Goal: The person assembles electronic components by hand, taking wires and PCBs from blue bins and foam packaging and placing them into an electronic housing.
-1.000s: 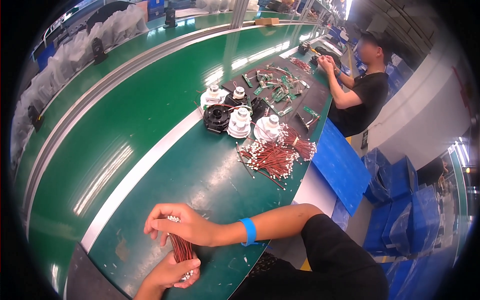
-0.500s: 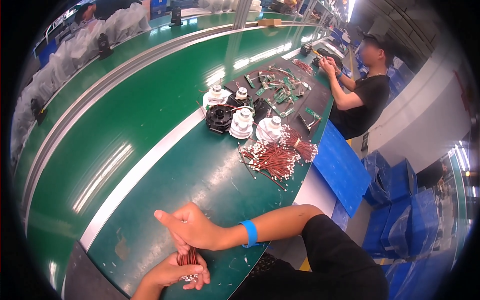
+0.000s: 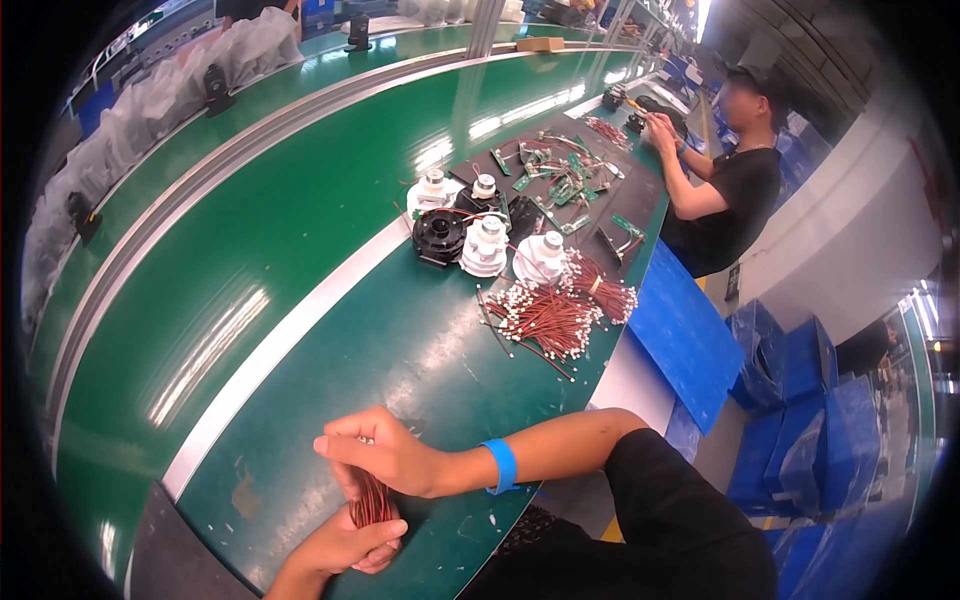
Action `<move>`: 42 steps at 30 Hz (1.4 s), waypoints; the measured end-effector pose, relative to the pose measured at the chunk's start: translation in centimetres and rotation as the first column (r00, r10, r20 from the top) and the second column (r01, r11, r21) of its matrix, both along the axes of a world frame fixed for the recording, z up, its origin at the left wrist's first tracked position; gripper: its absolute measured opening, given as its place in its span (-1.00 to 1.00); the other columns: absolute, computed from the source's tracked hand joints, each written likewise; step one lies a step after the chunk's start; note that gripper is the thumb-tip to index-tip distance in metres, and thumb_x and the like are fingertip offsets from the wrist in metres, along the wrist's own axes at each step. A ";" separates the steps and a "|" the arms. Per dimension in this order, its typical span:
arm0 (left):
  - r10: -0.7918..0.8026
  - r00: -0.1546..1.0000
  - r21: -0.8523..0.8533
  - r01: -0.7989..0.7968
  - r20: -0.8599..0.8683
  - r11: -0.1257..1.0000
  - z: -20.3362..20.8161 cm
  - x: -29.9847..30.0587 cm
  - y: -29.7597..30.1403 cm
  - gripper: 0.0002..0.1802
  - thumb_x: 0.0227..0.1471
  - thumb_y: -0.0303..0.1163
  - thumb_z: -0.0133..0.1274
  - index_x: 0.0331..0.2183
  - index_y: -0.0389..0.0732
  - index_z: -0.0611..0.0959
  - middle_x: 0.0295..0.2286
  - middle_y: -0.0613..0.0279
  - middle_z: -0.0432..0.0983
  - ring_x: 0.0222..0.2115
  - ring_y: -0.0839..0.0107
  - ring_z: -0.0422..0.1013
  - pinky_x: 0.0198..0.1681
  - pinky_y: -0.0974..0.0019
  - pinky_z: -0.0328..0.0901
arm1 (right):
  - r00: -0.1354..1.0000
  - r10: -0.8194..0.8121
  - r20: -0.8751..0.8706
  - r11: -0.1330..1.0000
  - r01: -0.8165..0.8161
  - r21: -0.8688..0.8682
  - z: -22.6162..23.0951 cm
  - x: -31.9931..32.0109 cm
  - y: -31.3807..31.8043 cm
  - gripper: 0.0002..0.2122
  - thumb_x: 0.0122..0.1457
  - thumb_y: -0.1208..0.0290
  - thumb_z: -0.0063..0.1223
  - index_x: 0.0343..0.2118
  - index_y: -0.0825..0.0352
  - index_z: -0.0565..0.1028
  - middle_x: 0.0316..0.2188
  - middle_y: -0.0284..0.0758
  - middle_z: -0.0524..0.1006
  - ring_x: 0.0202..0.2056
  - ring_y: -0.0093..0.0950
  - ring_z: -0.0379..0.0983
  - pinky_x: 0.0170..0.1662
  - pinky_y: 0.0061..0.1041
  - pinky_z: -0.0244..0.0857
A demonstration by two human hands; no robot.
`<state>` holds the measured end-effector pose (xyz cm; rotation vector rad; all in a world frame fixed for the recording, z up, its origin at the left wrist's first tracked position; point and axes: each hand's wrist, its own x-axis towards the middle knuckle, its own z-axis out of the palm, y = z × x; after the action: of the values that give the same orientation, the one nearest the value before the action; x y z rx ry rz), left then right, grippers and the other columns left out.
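Low in the view, a bundle of thin dark-red wires (image 3: 370, 500) stands roughly upright between my hands. My left hand (image 3: 345, 543) is closed around its lower part. Above it, my right hand (image 3: 385, 455) curls around the upper end, thumb pointing left; its palm and the far fingers hide much of that end. A few white connector tips show between the right thumb and fingers. Farther up the bench lies a loose pile of similar red wires (image 3: 545, 322) with white connectors, and beside it a tied bundle of red wires (image 3: 600, 285).
Behind the pile stand white motor units (image 3: 485, 250) and a black round housing (image 3: 438, 237). Green circuit boards (image 3: 570, 185) lie on a dark mat. A green conveyor belt (image 3: 250, 240) runs along the left. A co-worker (image 3: 725, 180) works at the far right, near blue bins (image 3: 785, 400).
The left fingers have closed around the bundle's lower part, where they were looser and white connectors showed below. The right thumb has come down slightly against its fingers.
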<state>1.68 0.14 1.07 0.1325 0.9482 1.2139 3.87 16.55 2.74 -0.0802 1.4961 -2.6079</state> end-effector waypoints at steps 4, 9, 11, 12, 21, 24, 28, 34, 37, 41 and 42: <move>0.057 0.996 0.025 -0.059 0.064 0.998 -0.5 -0.2 -0.5 -0.67 0.10 -0.33 -0.06 -0.65 -0.17 0.33 -0.85 0.39 0.10 -0.86 0.61 -0.06 -0.79 0.50 -0.16 | 0.997 -0.081 0.004 0.993 0.081 -0.082 0.6 -0.2 -0.7 -0.59 0.23 0.32 -0.14 -0.75 0.38 0.36 -0.76 -0.35 0.41 -0.63 -0.61 0.36 -0.52 -0.61 0.26; 0.026 0.999 0.035 -0.027 0.039 0.999 -0.4 -0.1 -0.5 -0.69 0.09 -0.34 -0.05 -0.64 -0.21 0.38 -0.85 0.36 0.12 -0.87 0.59 -0.03 -0.79 0.49 -0.15 | 0.999 0.013 -0.048 0.995 -0.008 0.096 1.0 0.1 0.1 -0.53 0.24 0.29 -0.15 -0.82 0.38 0.33 -0.80 -0.35 0.39 -0.66 -0.61 0.37 -0.55 -0.59 0.27; 0.009 1.000 0.020 -0.009 0.017 1.000 -0.2 -0.2 -0.2 -0.71 0.09 -0.34 -0.05 -0.62 -0.24 0.42 -0.84 0.32 0.17 -0.87 0.58 0.01 -0.80 0.50 -0.12 | 0.999 0.019 0.038 0.998 -0.021 0.065 0.5 0.3 0.2 -0.47 0.26 0.29 -0.16 -0.89 0.36 0.27 -0.88 -0.35 0.32 -0.77 -0.60 0.30 -0.65 -0.58 0.22; -0.030 0.999 0.020 0.030 -0.037 0.999 0.3 -0.3 0.1 -0.73 0.07 -0.33 -0.03 -0.57 -0.29 0.47 -0.79 0.21 0.27 -0.87 0.55 0.07 -0.80 0.49 -0.07 | 0.999 0.017 0.039 0.998 -0.020 0.065 0.3 0.4 0.1 -0.47 0.26 0.29 -0.16 -0.89 0.36 0.27 -0.88 -0.35 0.32 -0.77 -0.60 0.30 -0.65 -0.58 0.22; -0.066 0.994 0.079 0.073 -0.085 0.994 -0.2 -0.3 0.5 -0.74 0.01 -0.38 0.04 -0.43 -0.46 0.55 -0.54 -0.12 0.52 -0.80 0.44 0.28 -0.78 0.49 0.05 | 0.998 -0.065 0.010 0.995 0.064 0.078 0.0 0.8 -0.3 -0.45 0.26 0.37 -0.19 -0.94 0.35 0.21 -0.94 -0.37 0.25 -0.87 -0.63 0.15 -0.75 -0.60 0.08; -0.066 0.991 0.034 0.071 -0.119 0.997 0.2 -0.2 0.5 -0.77 0.02 -0.38 0.03 -0.46 -0.41 0.53 -0.60 -0.02 0.48 -0.81 0.49 0.22 -0.78 0.49 0.01 | 0.997 -0.064 -0.033 0.993 0.067 0.102 0.0 1.0 -0.1 -0.45 0.25 0.39 -0.19 -0.95 0.34 0.20 -0.95 -0.38 0.24 -0.87 -0.64 0.13 -0.77 -0.60 0.04; 0.018 1.000 0.036 -0.017 -0.017 0.999 0.0 -0.1 -0.1 -0.72 0.08 -0.33 -0.02 -0.59 -0.27 0.41 -0.75 0.28 0.26 -0.82 0.60 0.04 -0.78 0.50 -0.09 | 0.998 -0.014 -0.061 0.996 0.019 0.083 -0.2 0.5 0.3 -0.52 0.25 0.38 -0.18 -0.87 0.36 0.28 -0.86 -0.38 0.32 -0.76 -0.64 0.25 -0.65 -0.60 0.14; 0.136 0.985 0.036 -0.140 0.109 0.989 0.0 0.0 -0.2 -0.61 0.13 -0.20 -0.08 -0.64 -0.16 0.30 -0.78 0.42 0.07 -0.80 0.65 -0.06 -0.76 0.54 -0.19 | 0.991 -0.122 -0.046 0.989 0.117 -0.092 0.1 -0.1 -0.4 -0.72 0.23 0.38 -0.16 -0.58 0.40 0.42 -0.53 -0.30 0.48 -0.44 -0.58 0.38 -0.35 -0.60 0.26; 0.110 0.982 0.058 -0.120 0.154 0.991 -0.4 -0.1 -0.3 -0.60 0.14 -0.20 -0.08 -0.65 -0.15 0.29 -0.78 0.43 0.08 -0.80 0.65 -0.05 -0.75 0.54 -0.18 | 0.994 -0.094 -0.062 0.992 0.088 -0.096 0.0 -0.1 -0.3 -0.72 0.23 0.37 -0.16 -0.56 0.41 0.43 -0.52 -0.29 0.48 -0.44 -0.58 0.38 -0.35 -0.60 0.26; 0.074 0.990 0.066 -0.082 0.124 0.994 -0.4 0.2 -0.6 -0.61 0.14 -0.21 -0.08 -0.65 -0.15 0.29 -0.78 0.43 0.07 -0.79 0.64 -0.05 -0.75 0.54 -0.17 | 0.999 0.002 -0.046 0.993 0.004 0.116 0.0 0.2 0.1 -0.58 0.25 0.35 -0.18 -0.76 0.39 0.37 -0.76 -0.35 0.39 -0.66 -0.62 0.32 -0.55 -0.60 0.22; 0.054 0.993 0.049 -0.060 0.106 0.997 -0.4 0.2 -0.5 -0.61 0.13 -0.21 -0.08 -0.65 -0.16 0.29 -0.79 0.43 0.08 -0.80 0.64 -0.04 -0.75 0.53 -0.17 | 0.999 0.004 -0.047 0.993 0.002 0.117 0.0 0.3 0.0 -0.58 0.25 0.35 -0.18 -0.76 0.39 0.37 -0.76 -0.35 0.39 -0.66 -0.62 0.32 -0.55 -0.60 0.22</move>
<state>1.85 -0.35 0.67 0.0823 0.8339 1.2862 4.15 16.57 2.70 -0.1311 1.6602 -2.5278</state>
